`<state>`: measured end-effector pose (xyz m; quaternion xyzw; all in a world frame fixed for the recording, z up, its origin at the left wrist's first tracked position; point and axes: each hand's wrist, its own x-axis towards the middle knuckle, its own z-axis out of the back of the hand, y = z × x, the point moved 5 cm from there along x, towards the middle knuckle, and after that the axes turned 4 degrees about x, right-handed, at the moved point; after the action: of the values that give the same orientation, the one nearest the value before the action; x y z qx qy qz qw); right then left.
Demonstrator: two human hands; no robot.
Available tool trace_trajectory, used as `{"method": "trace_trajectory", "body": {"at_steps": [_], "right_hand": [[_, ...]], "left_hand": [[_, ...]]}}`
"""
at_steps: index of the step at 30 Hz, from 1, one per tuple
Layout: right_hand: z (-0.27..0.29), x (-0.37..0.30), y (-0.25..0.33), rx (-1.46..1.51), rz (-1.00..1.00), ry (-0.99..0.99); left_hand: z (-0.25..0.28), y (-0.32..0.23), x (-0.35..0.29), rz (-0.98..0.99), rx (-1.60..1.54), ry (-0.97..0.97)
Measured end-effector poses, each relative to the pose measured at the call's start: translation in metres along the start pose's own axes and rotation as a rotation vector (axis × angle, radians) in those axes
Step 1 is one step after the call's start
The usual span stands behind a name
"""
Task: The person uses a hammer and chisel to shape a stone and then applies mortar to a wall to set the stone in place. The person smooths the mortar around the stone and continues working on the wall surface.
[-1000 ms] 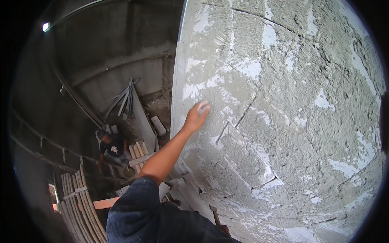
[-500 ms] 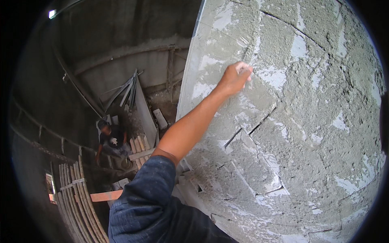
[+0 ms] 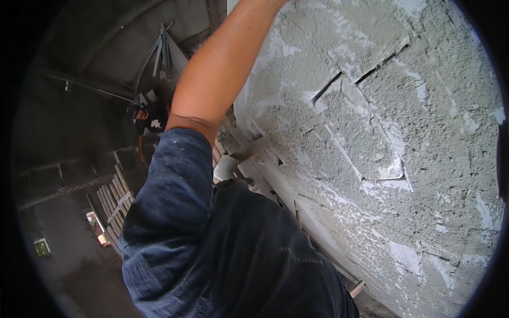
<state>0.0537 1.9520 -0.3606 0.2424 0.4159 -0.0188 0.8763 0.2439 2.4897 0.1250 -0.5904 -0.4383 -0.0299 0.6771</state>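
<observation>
My left forearm (image 3: 217, 74) reaches up across the view beside a rough, grey plastered wall (image 3: 445, 138). Only the wrist and the very base of my left hand (image 3: 283, 2) show at the top edge; the fingers are cut off, so what they hold or touch is hidden. Smooth pale patches mark the wall. Dark slots and a raised edge outline a rectangular block (image 3: 350, 127) in its surface. My right hand is out of view.
Far below at the left, a person (image 3: 151, 117) in a dark shirt and cap looks upward. Bundled poles (image 3: 114, 199) stand nearby, with long metal pieces (image 3: 161, 50) behind. A pale rounded object (image 3: 226, 167) lies near my torso, by the wall's lower edge.
My view has shifted, and the wall's slots now appear higher. My left hand, earlier against the wall with its fingers curled together, has passed almost wholly beyond the top edge.
</observation>
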Motion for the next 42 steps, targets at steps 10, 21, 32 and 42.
{"method": "trace_trajectory", "body": {"at_steps": [10, 21, 32, 42], "right_hand": [[-0.010, -0.026, -0.018, 0.057, -0.140, -0.008], [-0.011, 0.037, 0.026, -0.019, -0.061, -0.014], [-0.002, 0.057, 0.048, -0.061, -0.062, 0.002], [-0.001, 0.048, 0.015, -0.184, 0.004, -0.022]], "left_hand": [[0.134, 0.142, -0.068, 0.455, 0.241, -0.182], [0.237, 0.236, -0.090, 0.635, 0.232, -0.410], [0.304, 0.223, -0.071, 0.554, 0.953, -0.772], [0.160, 0.345, -0.436, 1.026, 0.566, 0.199]]}}
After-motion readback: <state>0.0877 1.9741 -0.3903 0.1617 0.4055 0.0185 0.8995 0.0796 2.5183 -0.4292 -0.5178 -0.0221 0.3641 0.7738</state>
